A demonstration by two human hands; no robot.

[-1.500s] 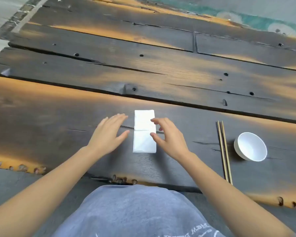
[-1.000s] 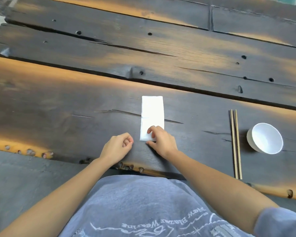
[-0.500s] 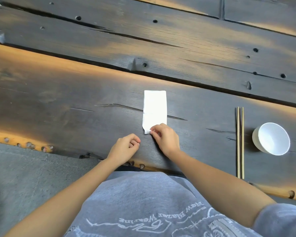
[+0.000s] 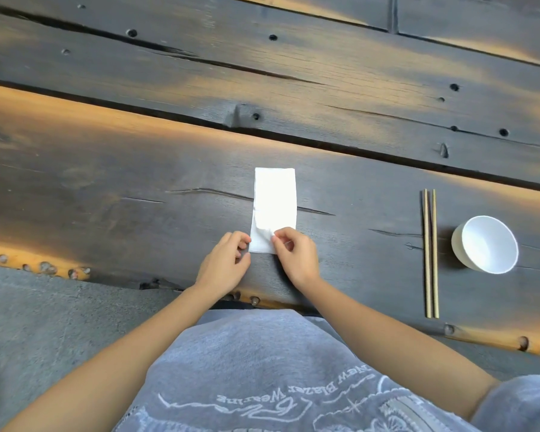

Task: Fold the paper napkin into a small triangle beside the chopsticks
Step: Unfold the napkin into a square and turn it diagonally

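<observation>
Head view: the napkin (image 4: pixel 274 204) lies as a long strip on the table (image 4: pixel 106 188), well left of the chopsticks (image 4: pixel 430 254) (bowl (image 4: pixel 485 244) just beyond). The right hand (image 4: pixel 295 260) pinches its lifted near corner; the left hand (image 4: pixel 225 265), fingers curled, touches the near left edge.

Looking like rustic dining spot: dark weathered plank table (image 4: pixel 138 182) showing knots, cracks, worn orange edges; chopsticks (image 4: pixel 430 254) lying beside white bowl (image 4: pixel 485 244); grey concrete floor (image 4: pixel 44 307) showing below.
</observation>
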